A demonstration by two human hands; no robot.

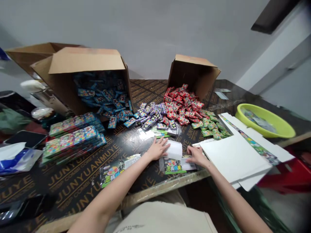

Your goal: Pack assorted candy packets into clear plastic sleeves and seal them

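Note:
My left hand (158, 149) lies with its fingers spread, fingertips at the left edge of a folded white sheet of paper (174, 150). Beneath the sheet's lower edge is a clear plastic packet with a colourful printed card (173, 166), near the table's front edge. My right hand (196, 156) is just right of the sheet, above the packet's right end, with its fingers curled in; what they grip, if anything, I cannot make out. A second printed packet (112, 172) rests on the table, partly behind my left forearm.
Blue sachets (104, 97) spill from a left cardboard box (87, 61); red ones (182, 103) from a right box (206, 81). Purple (152, 113) and green sachets (212, 126) lie between and beside. White cards (235, 158), a yellow-green basin (279, 124) and stacked sachet strips (73, 142) flank my arms.

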